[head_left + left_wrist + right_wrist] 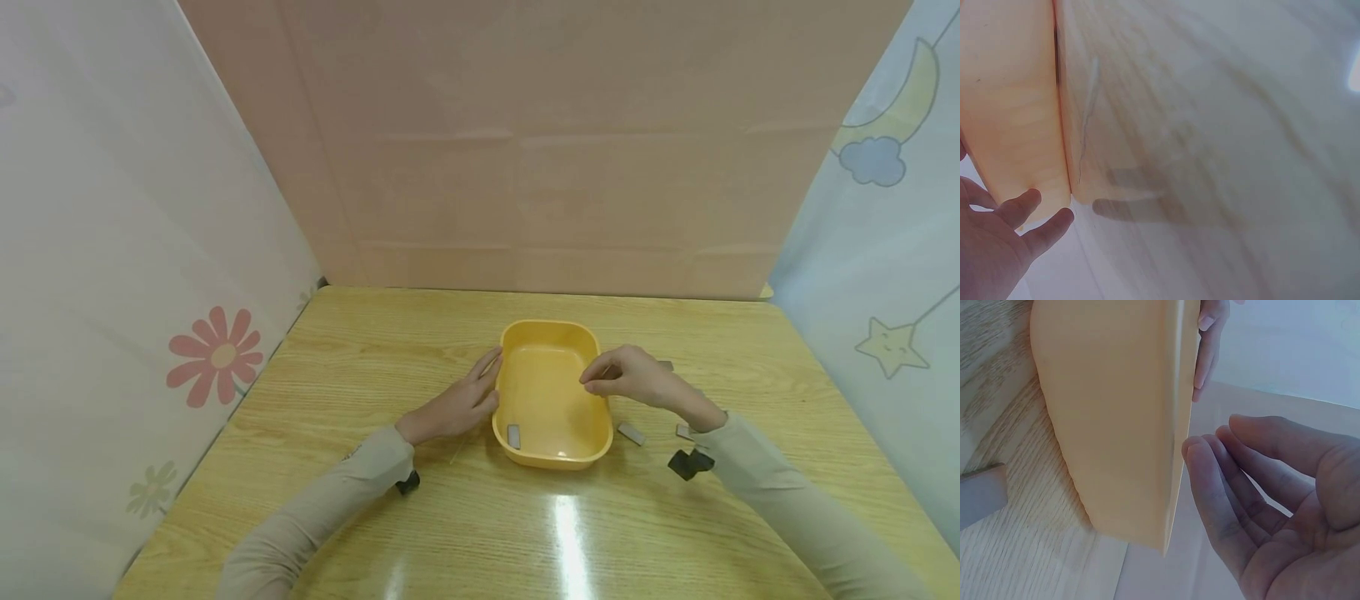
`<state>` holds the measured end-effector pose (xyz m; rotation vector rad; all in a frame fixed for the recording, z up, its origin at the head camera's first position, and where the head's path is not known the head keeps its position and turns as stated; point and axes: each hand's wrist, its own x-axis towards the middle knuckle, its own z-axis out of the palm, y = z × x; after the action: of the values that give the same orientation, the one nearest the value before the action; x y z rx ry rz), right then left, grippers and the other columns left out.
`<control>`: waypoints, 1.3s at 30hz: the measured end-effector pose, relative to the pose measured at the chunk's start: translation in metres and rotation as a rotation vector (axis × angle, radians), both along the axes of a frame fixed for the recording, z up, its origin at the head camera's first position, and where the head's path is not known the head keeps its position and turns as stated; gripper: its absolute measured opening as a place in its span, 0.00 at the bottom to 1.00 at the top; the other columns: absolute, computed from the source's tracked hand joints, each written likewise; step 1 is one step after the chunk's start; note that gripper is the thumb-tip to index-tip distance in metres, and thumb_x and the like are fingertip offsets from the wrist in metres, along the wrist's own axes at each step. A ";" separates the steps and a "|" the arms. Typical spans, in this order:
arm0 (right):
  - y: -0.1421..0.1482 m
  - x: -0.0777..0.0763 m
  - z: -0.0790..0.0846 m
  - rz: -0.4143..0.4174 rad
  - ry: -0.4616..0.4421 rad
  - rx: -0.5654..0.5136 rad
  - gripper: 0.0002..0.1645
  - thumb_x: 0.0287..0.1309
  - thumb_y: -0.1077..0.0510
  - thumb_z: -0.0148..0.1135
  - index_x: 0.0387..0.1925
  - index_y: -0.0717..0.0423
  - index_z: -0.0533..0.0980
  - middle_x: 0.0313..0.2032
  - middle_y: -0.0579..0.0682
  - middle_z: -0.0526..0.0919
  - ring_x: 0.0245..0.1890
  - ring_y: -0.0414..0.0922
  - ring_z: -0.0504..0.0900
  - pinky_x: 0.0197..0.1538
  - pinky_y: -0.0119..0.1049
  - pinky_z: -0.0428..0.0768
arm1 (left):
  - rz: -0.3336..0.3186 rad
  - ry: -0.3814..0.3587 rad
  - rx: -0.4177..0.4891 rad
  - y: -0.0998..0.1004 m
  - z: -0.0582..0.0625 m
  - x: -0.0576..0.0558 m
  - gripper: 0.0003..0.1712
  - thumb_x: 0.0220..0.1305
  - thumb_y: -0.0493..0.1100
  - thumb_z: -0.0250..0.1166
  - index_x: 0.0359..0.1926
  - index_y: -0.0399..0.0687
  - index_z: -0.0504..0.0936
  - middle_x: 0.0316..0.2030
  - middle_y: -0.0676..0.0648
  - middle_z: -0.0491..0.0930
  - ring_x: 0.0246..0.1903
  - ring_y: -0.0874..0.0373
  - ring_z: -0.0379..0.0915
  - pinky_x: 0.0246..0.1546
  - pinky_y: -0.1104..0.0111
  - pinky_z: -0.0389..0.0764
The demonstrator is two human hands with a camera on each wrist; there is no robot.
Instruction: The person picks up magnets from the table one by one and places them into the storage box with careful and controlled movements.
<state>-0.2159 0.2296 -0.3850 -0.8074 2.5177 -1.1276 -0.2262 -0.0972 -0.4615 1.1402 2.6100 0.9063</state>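
A yellow plastic tub (551, 400) stands on the table, with one small grey rectangular piece (513, 437) inside at its near left corner. Against the tub's left side rests my left hand (467, 403); in the left wrist view its fingers (1050, 231) are spread and extended along the outer wall. Over the right rim hovers my right hand (630, 375), fingers loosely bent. The right wrist view shows a gap between thumb and fingertips, with nothing held. On the table right of the tub lies another grey piece (632, 433), also visible as a grey block (982, 495) in the right wrist view.
More grey pieces lie near my right forearm, one (685, 432) by the sleeve and one (666, 365) behind the hand, partly hidden. The wooden table (390, 333) ends at a pinkish back panel (525, 167), with printed curtains on both sides.
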 end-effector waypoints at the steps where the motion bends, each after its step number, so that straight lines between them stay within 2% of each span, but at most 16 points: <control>1: 0.001 0.000 0.000 -0.002 0.002 0.001 0.09 0.63 0.62 0.66 0.43 0.61 0.85 0.41 0.56 0.86 0.37 0.45 0.84 0.41 0.35 0.81 | 0.001 0.002 0.001 0.000 0.000 0.000 0.35 0.79 0.42 0.43 0.76 0.30 0.41 0.78 0.43 0.30 0.65 0.48 0.65 0.63 0.61 0.68; 10: 0.007 0.002 0.000 -0.026 -0.008 0.000 0.11 0.63 0.61 0.65 0.44 0.64 0.84 0.42 0.58 0.86 0.37 0.45 0.85 0.42 0.35 0.81 | 0.005 0.010 -0.004 0.000 -0.001 0.000 0.35 0.79 0.42 0.43 0.76 0.31 0.41 0.78 0.44 0.31 0.65 0.49 0.64 0.64 0.60 0.67; 20: 0.012 0.005 0.002 -0.051 -0.007 -0.010 0.13 0.64 0.59 0.65 0.45 0.66 0.83 0.41 0.53 0.86 0.39 0.45 0.84 0.42 0.36 0.81 | 0.000 0.011 0.000 0.001 -0.001 0.000 0.35 0.79 0.42 0.43 0.76 0.30 0.41 0.78 0.43 0.30 0.58 0.52 0.71 0.60 0.63 0.71; 25: 0.014 0.006 0.001 -0.059 -0.024 -0.018 0.14 0.64 0.59 0.66 0.46 0.66 0.83 0.43 0.56 0.86 0.39 0.45 0.84 0.43 0.36 0.81 | 0.006 0.013 -0.001 0.001 -0.001 0.000 0.35 0.79 0.42 0.43 0.76 0.29 0.41 0.78 0.43 0.31 0.55 0.54 0.72 0.58 0.63 0.72; 31: 0.018 0.005 -0.001 -0.056 -0.019 -0.017 0.14 0.65 0.59 0.65 0.45 0.66 0.83 0.44 0.57 0.85 0.39 0.45 0.84 0.43 0.35 0.81 | 0.005 0.006 -0.003 0.000 -0.001 0.000 0.35 0.79 0.42 0.43 0.76 0.30 0.41 0.78 0.44 0.30 0.59 0.53 0.70 0.59 0.63 0.72; 34: 0.020 0.005 -0.001 -0.055 -0.016 -0.018 0.14 0.65 0.60 0.64 0.46 0.67 0.83 0.44 0.58 0.85 0.39 0.47 0.84 0.42 0.35 0.81 | 0.004 0.012 -0.009 0.000 -0.001 0.001 0.35 0.79 0.42 0.43 0.76 0.30 0.41 0.78 0.43 0.30 0.60 0.52 0.69 0.60 0.63 0.71; 39: 0.023 0.005 -0.002 -0.059 -0.018 -0.025 0.14 0.65 0.60 0.64 0.46 0.67 0.83 0.45 0.59 0.85 0.39 0.52 0.84 0.42 0.36 0.82 | -0.002 0.019 -0.012 0.001 0.000 0.000 0.35 0.79 0.42 0.43 0.76 0.30 0.41 0.78 0.42 0.30 0.55 0.53 0.73 0.54 0.67 0.75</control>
<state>-0.2104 0.2530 -0.3874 -0.7306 2.5330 -1.1818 -0.2260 -0.0965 -0.4615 1.1540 2.6251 0.8826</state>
